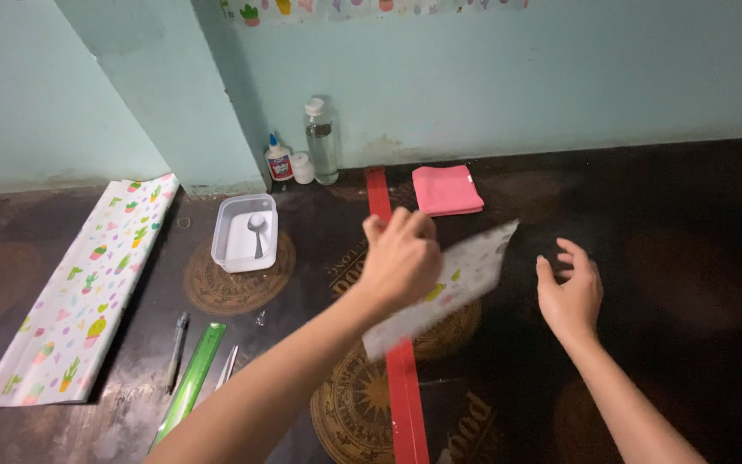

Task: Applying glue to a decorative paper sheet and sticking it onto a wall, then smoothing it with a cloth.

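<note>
I see my left hand (401, 258) pinching a patterned paper piece (465, 279) at its upper left edge, above the red tape strip (397, 344) on the floor (689, 258). The sheet's long axis slants up toward my right hand (570, 292), which hovers open, empty, just beside its far corner.

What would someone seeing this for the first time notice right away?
Most striking is the left hand in the middle, gripping a blurred piece of cactus-patterned paper above a red strip on the dark floor, with the right hand open beside it. At far left lies a long sheet of patterned paper; near the wall, a white tray holds a spoon.
</note>
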